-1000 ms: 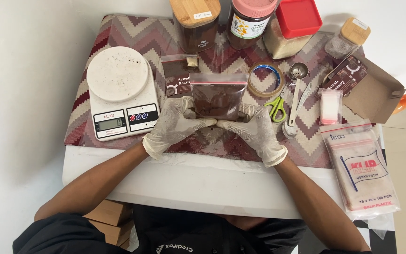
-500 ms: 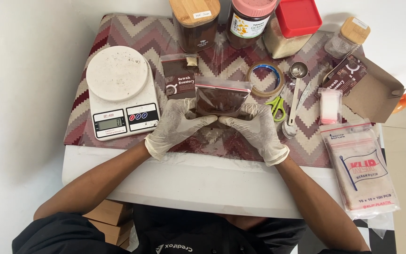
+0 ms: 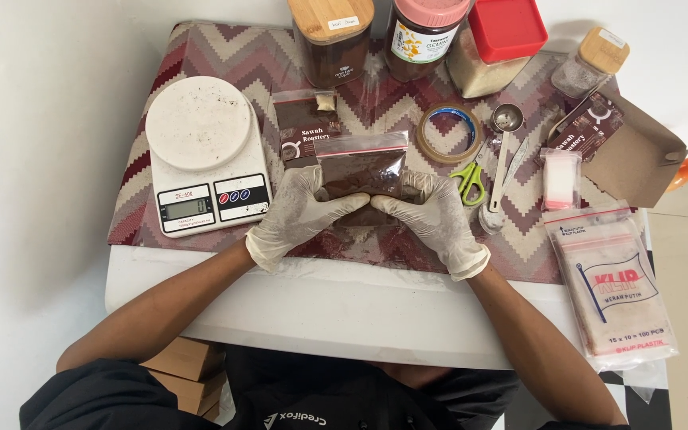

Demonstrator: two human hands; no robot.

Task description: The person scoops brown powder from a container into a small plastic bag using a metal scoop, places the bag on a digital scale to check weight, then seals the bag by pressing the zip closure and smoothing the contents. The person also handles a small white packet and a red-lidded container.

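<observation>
My left hand (image 3: 300,213) and right hand (image 3: 431,216) hold a little clear bag (image 3: 362,169) of brown powder, maybe coffee, beside the white scale (image 3: 201,155).

Just one cam here, strapped to the person's head and looking pretty much straight down over the table (image 3: 344,318), with the far wall at the top of the frame. It sits fairly close, so the zigzag cloth (image 3: 224,56) fills most of the shot, with forearms coming in from the bottom.
</observation>
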